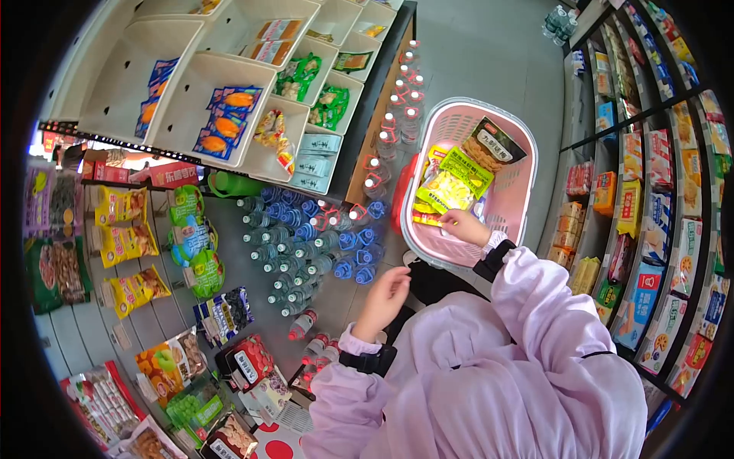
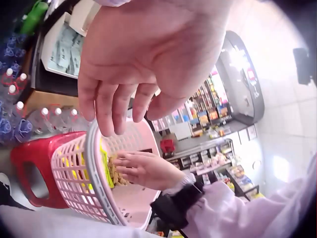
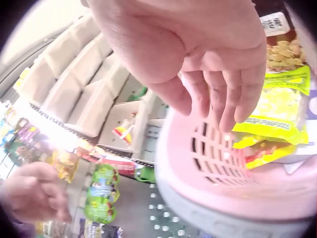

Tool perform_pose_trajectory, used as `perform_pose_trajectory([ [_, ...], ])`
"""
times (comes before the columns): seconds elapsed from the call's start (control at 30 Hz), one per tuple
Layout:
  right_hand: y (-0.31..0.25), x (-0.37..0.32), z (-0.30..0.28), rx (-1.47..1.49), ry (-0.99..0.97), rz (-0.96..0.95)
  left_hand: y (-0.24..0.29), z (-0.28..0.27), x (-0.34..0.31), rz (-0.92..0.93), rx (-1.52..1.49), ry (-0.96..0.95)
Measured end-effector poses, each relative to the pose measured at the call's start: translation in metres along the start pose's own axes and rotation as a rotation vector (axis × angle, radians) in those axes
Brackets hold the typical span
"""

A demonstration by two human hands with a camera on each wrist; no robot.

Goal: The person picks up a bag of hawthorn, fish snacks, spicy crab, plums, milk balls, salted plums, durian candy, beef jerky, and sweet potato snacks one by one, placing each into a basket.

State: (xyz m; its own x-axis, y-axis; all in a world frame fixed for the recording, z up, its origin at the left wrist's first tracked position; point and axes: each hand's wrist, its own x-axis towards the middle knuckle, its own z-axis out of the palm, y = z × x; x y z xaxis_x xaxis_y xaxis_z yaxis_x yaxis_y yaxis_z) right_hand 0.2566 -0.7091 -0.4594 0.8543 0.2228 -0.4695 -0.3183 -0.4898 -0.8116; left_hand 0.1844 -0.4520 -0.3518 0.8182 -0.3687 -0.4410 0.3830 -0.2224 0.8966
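Observation:
My right hand (image 1: 465, 227) is over the near-left side of a pink shopping basket (image 1: 514, 203), fingers loosely bent with nothing between them. In the right wrist view its fingertips overlap the basket's slotted wall, beside a bright yellow-green snack packet (image 3: 280, 111). That packet lies on other yellow packets (image 1: 425, 208) in the basket, with a dark dried-fruit packet (image 1: 495, 144) behind it. Outside the basket, to its left, my left hand (image 1: 382, 302) hangs in the air, palm bare and fingers relaxed, as the left wrist view (image 2: 143, 64) shows.
The basket sits on a red stool (image 2: 29, 171). Many water bottles (image 1: 294, 260) stand on the floor to the left. White bins (image 1: 229, 84) of snacks are at upper left, hanging snack packets (image 1: 126, 241) at far left, and packed shelves (image 1: 642, 199) along the right.

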Motion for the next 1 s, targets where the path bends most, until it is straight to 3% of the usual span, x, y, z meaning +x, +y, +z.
perform_pose_trajectory([
  [0.07, 0.052, 0.022, 0.0, 0.04, 0.162, 0.233, 0.015, 0.012, 0.022, 0.015, 0.042, -0.089],
  [0.17, 0.095, 0.038, 0.002, 0.427, 0.188, 0.603, 0.014, 0.029, 0.044, 0.061, 0.13, -0.069],
  [0.23, 0.116, 0.047, 0.013, 0.447, 0.241, 0.645, 0.012, 0.037, 0.052, 0.123, 0.179, -0.033],
  [0.3, 0.127, 0.052, 0.018, 0.486, 0.241, 0.631, 0.009, 0.042, 0.055, 0.085, 0.202, -0.047],
  [0.43, 0.126, 0.059, 0.024, 0.537, 0.373, 0.836, 0.014, 0.038, 0.058, -0.059, 0.248, -0.125],
  [0.57, 0.128, 0.059, 0.014, 0.81, 0.523, 0.941, 0.006, 0.032, 0.06, -0.038, 0.231, -0.088],
  [0.67, 0.129, 0.055, -0.002, 1.463, 0.523, 1.005, 0.0, 0.026, 0.057, 0.003, 0.21, -0.033],
  [0.83, 0.109, 0.037, -0.024, 1.555, 0.378, 0.637, 0.008, 0.016, 0.046, 0.057, 0.263, 0.028],
  [1.0, 0.077, 0.015, -0.044, 1.315, 0.42, 0.298, 0.016, 0.006, 0.034, -0.064, 0.327, 0.028],
])
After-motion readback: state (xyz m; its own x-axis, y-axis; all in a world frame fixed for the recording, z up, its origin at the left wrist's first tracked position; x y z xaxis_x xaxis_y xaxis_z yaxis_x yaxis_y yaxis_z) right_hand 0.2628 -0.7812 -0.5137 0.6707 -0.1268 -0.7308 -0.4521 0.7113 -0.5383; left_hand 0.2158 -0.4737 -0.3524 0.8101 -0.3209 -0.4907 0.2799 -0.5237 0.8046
